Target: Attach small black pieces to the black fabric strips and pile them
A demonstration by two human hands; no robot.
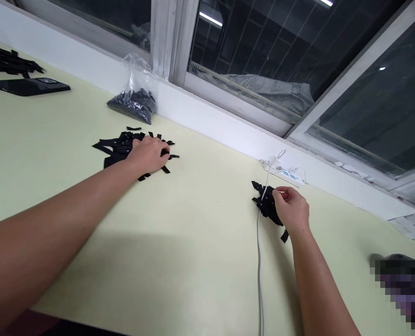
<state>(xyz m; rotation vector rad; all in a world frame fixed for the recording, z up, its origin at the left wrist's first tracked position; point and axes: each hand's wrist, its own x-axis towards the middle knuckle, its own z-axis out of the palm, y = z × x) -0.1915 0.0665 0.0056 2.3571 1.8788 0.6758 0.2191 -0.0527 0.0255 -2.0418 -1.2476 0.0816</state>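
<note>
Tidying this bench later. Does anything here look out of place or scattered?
A few black strips lie loose around the pile under the left hand. A white cable crosses the table beside the right hand.

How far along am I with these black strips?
Done: a small bunch sits gathered under your right hand, beside the white cable. In hand: your left hand rests on the loose pile. Left: most of that pile, plus the bag by the window.
</note>
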